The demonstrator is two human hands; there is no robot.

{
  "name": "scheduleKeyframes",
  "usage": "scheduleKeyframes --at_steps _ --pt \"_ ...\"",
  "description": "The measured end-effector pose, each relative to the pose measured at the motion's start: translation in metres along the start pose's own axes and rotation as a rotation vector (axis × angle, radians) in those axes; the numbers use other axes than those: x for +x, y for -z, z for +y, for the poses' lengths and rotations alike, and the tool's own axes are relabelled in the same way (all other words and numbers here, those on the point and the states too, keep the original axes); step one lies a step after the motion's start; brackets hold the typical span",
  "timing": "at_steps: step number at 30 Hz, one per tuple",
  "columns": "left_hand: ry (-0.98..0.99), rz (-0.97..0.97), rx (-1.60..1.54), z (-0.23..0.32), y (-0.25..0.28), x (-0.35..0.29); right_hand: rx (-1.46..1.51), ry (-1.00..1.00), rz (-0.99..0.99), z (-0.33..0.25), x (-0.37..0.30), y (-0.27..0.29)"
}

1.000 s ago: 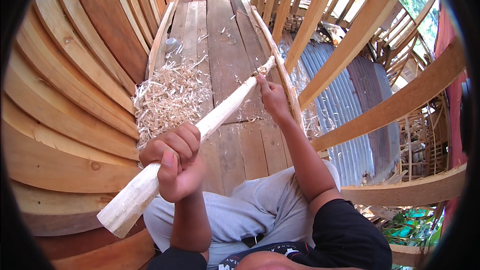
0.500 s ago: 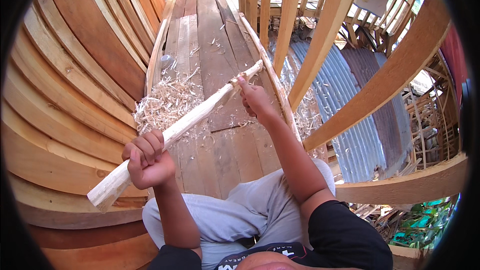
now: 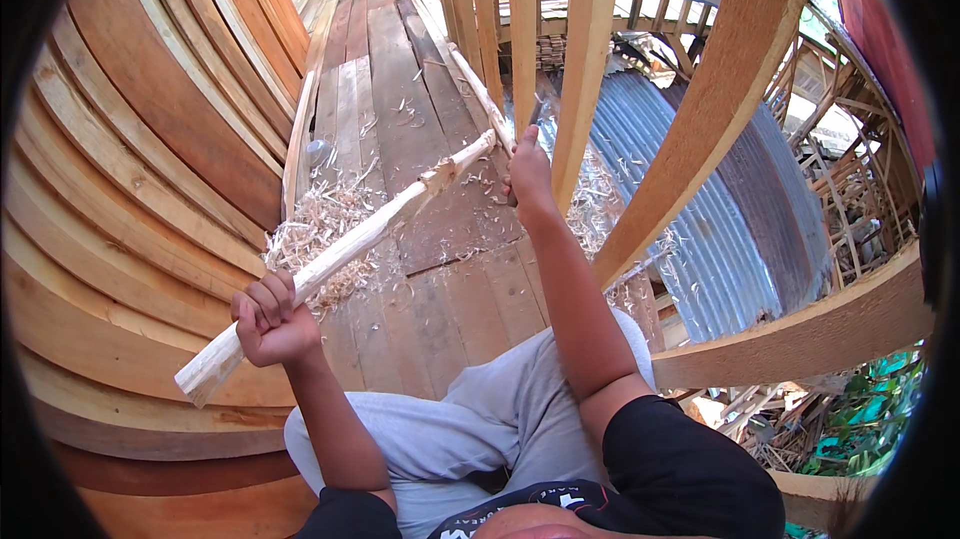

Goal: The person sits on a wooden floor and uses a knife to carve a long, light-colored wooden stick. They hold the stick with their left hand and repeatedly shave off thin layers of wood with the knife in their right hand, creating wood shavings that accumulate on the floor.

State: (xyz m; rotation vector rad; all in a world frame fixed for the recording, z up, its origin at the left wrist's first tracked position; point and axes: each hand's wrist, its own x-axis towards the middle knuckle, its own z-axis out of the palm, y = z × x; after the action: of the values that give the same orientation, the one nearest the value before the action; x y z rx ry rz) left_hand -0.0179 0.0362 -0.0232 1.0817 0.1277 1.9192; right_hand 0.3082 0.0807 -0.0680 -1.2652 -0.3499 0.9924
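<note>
A pale, stripped wooden pole [image 3: 372, 227] slants from lower left to upper right above the floor. Around its thick lower part, my left hand [image 3: 277, 321] is closed in a fist. The far end of the pole is rougher, with a brownish notched patch, and lies near the low rail on the right. Just right of that end, my right hand [image 3: 530, 177] is closed, thumb up, on a knife [image 3: 537, 111]. Only a thin dark part of the knife shows above the thumb; the rest is hidden. The right hand is apart from the pole.
Curly wood shavings [image 3: 325, 234] are heaped on the plank floor [image 3: 405, 119]. A small grey round object [image 3: 318, 152] sits beside them. Wooden boards [image 3: 130, 199] wall the left. Railing slats [image 3: 585, 59] stand on the right, with corrugated metal sheets [image 3: 690, 199] below them.
My right hand has come off the pole's far end and moved right and up. The left hand and pole have shifted slightly left. The view has turned a little.
</note>
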Motion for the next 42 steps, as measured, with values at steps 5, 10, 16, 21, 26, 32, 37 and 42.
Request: scheduleKeyframes --at_steps 5,10,16,21,26,32,37,42 --pt "-0.01 -0.045 0.003 0.002 -0.002 -0.002 -0.118 0.012 -0.204 0.022 -0.001 -0.007" --pt "-0.011 -0.038 0.031 -0.003 -0.003 -0.005 -0.317 0.042 -0.644 0.038 -0.038 -0.021" --pt "0.007 0.207 -0.006 -0.007 -0.016 -0.007 -0.777 -0.011 -0.428 0.074 -0.033 -0.025" --pt "-0.002 0.44 0.029 -0.005 -0.027 -0.01 -1.142 0.418 -0.145 0.082 -0.081 -0.055" --pt "0.051 0.491 0.017 -0.005 -0.029 -0.012 -1.096 0.732 -0.069 0.1 -0.098 -0.067" --pt "0.09 0.533 -0.022 -0.003 -0.015 0.002 -1.104 0.663 -0.455 0.091 -0.083 -0.061" --pt "0.089 0.439 0.017 0.002 -0.02 0.002 -0.834 0.531 -0.722 0.047 -0.078 -0.052" --pt "0.038 0.158 0.066 -0.004 -0.024 -0.003 -0.986 0.364 -0.486 0.059 -0.054 -0.038"
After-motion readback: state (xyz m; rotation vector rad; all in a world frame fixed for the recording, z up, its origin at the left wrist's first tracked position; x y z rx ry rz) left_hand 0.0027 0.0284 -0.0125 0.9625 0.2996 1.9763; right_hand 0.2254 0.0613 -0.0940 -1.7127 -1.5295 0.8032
